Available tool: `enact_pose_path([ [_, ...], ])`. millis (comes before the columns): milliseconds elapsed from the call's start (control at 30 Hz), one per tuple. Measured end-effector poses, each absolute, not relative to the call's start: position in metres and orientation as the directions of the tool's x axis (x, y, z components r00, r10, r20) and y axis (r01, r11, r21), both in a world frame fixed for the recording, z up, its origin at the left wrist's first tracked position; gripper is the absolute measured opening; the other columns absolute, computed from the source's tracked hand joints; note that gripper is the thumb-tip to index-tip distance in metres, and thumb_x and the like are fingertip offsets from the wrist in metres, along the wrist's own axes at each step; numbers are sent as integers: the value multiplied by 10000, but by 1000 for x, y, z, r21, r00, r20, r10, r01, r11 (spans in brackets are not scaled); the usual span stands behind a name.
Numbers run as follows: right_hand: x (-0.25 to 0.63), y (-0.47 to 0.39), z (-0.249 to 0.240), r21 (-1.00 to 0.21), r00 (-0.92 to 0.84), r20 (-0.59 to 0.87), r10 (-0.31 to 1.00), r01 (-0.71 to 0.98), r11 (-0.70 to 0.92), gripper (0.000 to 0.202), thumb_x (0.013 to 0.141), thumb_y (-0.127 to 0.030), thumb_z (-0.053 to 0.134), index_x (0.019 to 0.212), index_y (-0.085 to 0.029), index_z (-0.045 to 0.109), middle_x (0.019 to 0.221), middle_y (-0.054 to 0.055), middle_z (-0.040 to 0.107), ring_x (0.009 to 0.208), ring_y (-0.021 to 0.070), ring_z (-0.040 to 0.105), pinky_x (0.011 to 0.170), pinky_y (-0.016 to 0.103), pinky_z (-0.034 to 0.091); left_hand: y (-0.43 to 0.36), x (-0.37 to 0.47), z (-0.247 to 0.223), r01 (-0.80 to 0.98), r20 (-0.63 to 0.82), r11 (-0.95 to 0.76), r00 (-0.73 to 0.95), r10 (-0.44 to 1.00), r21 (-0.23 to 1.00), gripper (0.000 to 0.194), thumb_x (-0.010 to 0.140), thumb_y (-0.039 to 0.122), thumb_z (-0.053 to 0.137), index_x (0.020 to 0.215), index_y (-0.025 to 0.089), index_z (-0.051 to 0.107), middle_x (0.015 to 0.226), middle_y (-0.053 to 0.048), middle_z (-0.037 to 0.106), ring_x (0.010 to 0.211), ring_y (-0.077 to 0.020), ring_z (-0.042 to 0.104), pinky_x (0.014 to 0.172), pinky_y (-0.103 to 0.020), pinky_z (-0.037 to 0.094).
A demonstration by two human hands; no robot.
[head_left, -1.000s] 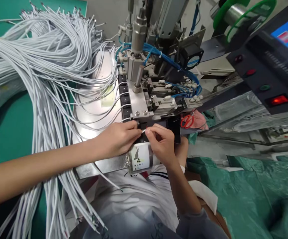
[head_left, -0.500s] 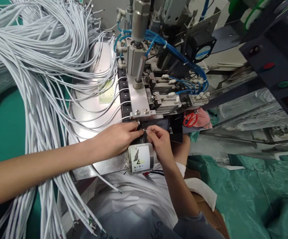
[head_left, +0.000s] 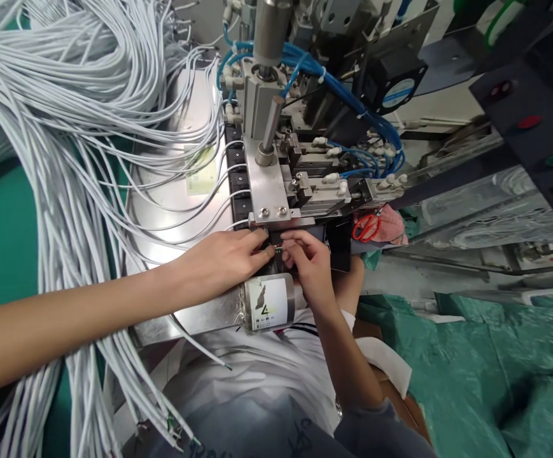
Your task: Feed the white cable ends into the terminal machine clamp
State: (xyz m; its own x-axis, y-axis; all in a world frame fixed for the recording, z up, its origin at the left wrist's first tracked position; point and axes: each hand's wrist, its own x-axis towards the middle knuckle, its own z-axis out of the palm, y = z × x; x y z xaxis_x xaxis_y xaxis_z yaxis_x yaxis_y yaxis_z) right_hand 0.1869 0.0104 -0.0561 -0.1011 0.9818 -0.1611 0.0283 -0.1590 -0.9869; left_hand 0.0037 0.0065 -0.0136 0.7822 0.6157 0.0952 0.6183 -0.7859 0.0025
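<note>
My left hand [head_left: 238, 254] rests at the machine's front edge, thumb and forefinger pinched on the end of a white cable, whose thin coloured wires poke out between my hands. Opposite it, my right hand [head_left: 307, 257] has thumb and forefinger closed at the tips of these wires, the other fingers curled. The metal machine [head_left: 269, 184] stands just beyond, with several white cables running into its black blocks [head_left: 238, 179]. A clear cover with a white label [head_left: 270, 302] sits just below my hands.
A large bundle of white cables [head_left: 80, 83] spreads over the metal plate [head_left: 161, 184] at left. Red scissors [head_left: 366, 226] lie on a pink cloth [head_left: 391, 224]. A control box [head_left: 538, 127] is at right, above green sheeting [head_left: 471, 356].
The view has shifted slightly. My right forefinger has lifted and straightened a little, and the coloured wires between my hands show more. My left hand has hardly moved.
</note>
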Motion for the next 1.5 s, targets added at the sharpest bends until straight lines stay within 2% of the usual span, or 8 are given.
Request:
enact_pose_path([
  [500,185,14,-60,-974,-200,-224,954,87,-210,143,765,-299,557,704,-183,499,525,-61,487,453,75,431,461,204,345,6,3,-15,619,14,-785,785,619,12,308,878,98,409,1157,116,539,992,-114,553,803,-196,604,614,-290,506],
  [733,182,11,-65,-959,-253,-274,928,7,-282,256,793,-363,535,634,-198,420,509,-72,356,434,66,307,401,204,227,3,4,-15,645,68,-764,762,644,8,370,834,92,448,1195,128,524,953,-95,545,694,-160,589,535,-257,451],
  [933,181,13,-72,-977,-274,-210,938,17,-214,281,832,-373,496,634,-213,377,518,-87,218,433,65,168,403,223,145,-6,1,9,741,-50,-670,669,742,-44,92,716,66,554,666,130,596,679,-59,545,616,-192,576,533,-295,434],
  [1033,184,15,-67,-974,-253,-225,941,52,-219,262,836,-323,478,627,-218,359,525,-79,223,438,73,183,406,231,150,-8,-1,12,752,-41,-657,656,754,-59,88,719,81,557,667,143,590,682,-52,557,576,-176,573,479,-277,390],
  [1200,188,-23,-37,-956,183,171,968,268,118,261,875,-264,430,622,-207,415,549,-44,372,473,93,335,438,233,270,-6,-4,9,781,-25,-610,612,790,-135,138,755,50,481,765,131,593,706,-59,579,470,-139,541,389,-266,266],
  [1300,175,-70,-25,-794,-53,290,956,545,271,100,836,-190,519,754,-198,575,554,-26,547,477,107,479,481,235,363,-3,-6,7,833,8,-516,528,849,-198,234,763,0,419,884,103,591,710,-73,585,493,-156,558,391,-265,229],
  [1400,150,-110,-30,-719,-330,172,928,602,347,119,774,-194,611,891,-179,626,720,41,696,593,170,621,567,272,465,-2,-6,8,868,25,-468,478,878,-167,241,776,0,399,889,95,589,696,-75,573,501,-161,548,410,-257,237],
  [1500,134,-124,-39,-768,-420,70,905,556,318,126,784,-126,563,861,-186,642,736,41,712,629,177,648,593,276,490,-5,-3,13,827,75,-561,563,823,-43,174,807,62,422,807,109,589,712,-76,558,546,-164,544,438,-260,275],
])
